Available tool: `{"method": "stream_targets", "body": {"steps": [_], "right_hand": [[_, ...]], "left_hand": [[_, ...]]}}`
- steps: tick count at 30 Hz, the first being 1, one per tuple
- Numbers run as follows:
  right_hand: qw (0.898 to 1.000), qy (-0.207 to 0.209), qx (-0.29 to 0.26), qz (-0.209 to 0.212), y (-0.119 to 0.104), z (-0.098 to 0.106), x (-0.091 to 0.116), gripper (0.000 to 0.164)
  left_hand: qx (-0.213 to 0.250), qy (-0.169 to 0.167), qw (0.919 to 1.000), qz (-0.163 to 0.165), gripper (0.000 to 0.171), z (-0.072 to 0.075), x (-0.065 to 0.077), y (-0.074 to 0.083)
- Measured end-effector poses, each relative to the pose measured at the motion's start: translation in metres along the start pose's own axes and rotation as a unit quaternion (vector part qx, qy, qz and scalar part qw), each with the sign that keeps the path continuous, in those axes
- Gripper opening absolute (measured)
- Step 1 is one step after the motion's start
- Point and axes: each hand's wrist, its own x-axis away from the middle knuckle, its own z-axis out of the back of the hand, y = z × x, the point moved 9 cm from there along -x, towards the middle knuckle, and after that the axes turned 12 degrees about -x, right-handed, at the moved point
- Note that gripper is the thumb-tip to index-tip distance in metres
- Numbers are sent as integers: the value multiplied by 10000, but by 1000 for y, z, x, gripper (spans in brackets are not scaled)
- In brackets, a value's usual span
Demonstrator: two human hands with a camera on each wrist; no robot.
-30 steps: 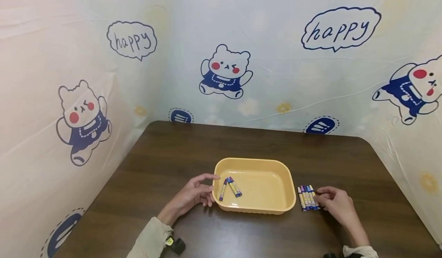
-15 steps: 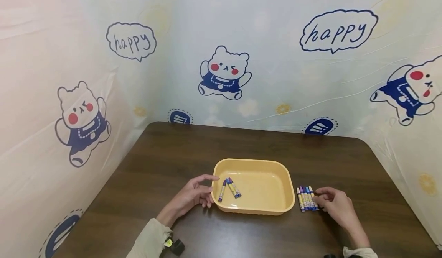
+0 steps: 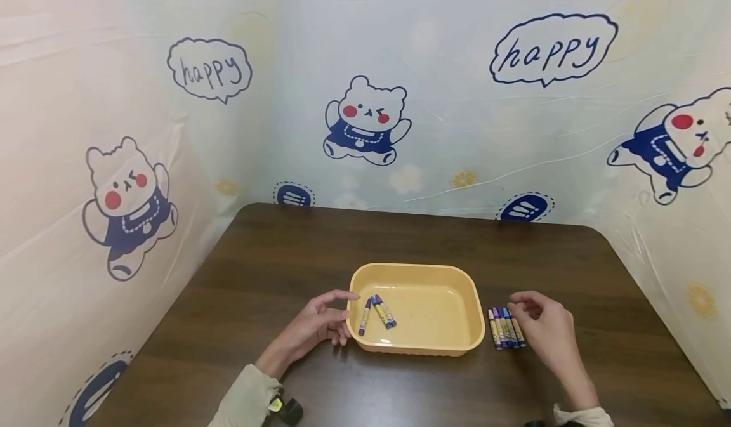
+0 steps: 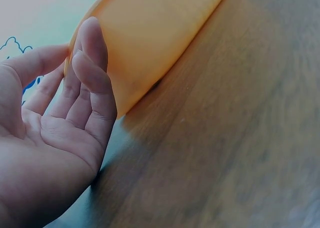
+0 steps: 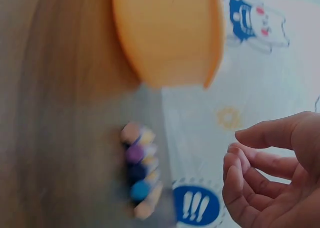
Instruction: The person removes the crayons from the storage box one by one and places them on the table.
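Note:
A yellow plastic tray [image 3: 425,349] lies on the table, with three crayons [image 3: 365,316] inside at its left end. At the left rim, my left hand [image 3: 320,322] grips the edge lightly between thumb and index finger, the index reaching over it. In the left wrist view the other fingers [image 4: 95,95] are bent against the outer wall. Right of the tray lies a row of several crayons [image 3: 502,328], with yellow labels and pink, purple and blue tips. My right hand [image 3: 545,325] hovers at the row's right side, fingers loosely bent and holding nothing.
The dark wooden table [image 3: 297,243] is enclosed by a pale curtain [image 3: 434,110] printed with bears and "happy" bubbles. Its far edge meets the curtain.
My right hand has moved a little up and left, from beside the crayon row to near its top end. The left hand stays at the tray. The head view has shifted slightly.

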Motion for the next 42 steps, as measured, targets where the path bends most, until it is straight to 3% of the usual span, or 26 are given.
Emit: {"method": "stream_targets", "body": {"steps": [8,16,33,42], "right_hand": [[9977,-475,-266,412,-55,-25,-9,10],[9931,-955,-472,489,-90,-58,-17,15],[9839,-1551,-736,493,-128,-129,-17,11],[9742,-1963,-629,921,-128,-176,-2,12]], "left_hand": [[-6,37,10000,2,47,4,2,-2],[10,-2,10000,-33,47,3,4,-4],[7,-97,9999,-117,47,0,2,-1],[7,-117,9998,-186,48,-2,0,2]]}}
